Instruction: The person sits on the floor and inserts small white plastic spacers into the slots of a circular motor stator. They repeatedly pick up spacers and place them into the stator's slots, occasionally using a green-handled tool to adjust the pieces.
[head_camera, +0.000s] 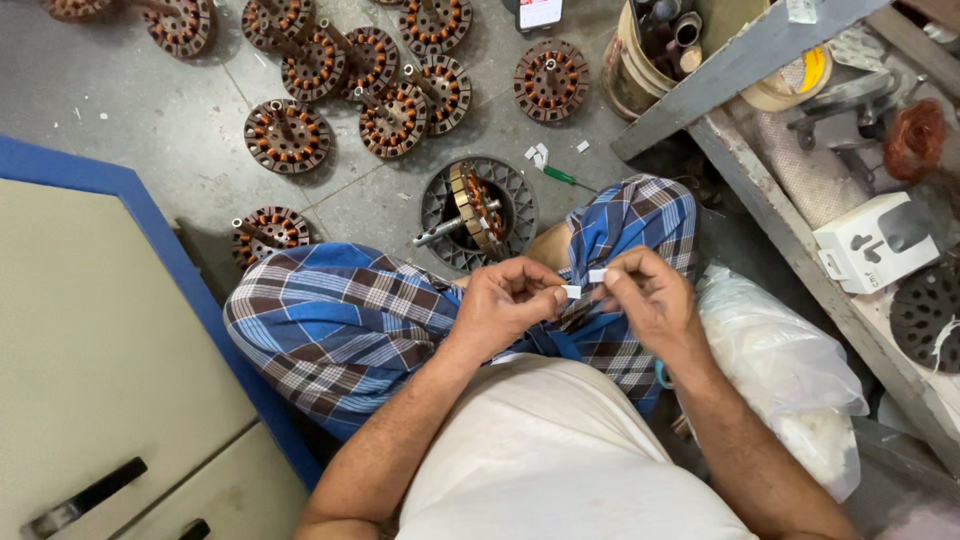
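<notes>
The person sits with knees spread under a blue checked cloth (340, 320), and both hands meet just above it, in front of the belly. The left hand (505, 305) is curled, its thumb and forefinger pinched shut on a small white slip (571, 292). The right hand (650, 295) is just beside it, fingers likewise pinched closed on a second white slip (597, 275); the two slips sit near each other between the hands, and whether they touch cannot be told. Just beyond the cloth, on the grey floor (150, 110), a dark round housing (515, 195) lies flat with a copper-wound motor core (478, 205) standing tilted in it, a metal shaft sticking out toward the left knee. A green-handled screwdriver (560, 176) and a few white scraps (538, 154) lie just past the housing. Farther beyond the cloth, more wound cores (390, 120) are scattered over the floor, one close to the left knee. To the left of the cloth stands a cream cabinet with blue edging (90, 360). To the right of the cloth lies a white plastic bag (780, 360), and past it a grey shelf (800, 240) holds a white box (875, 240).
</notes>
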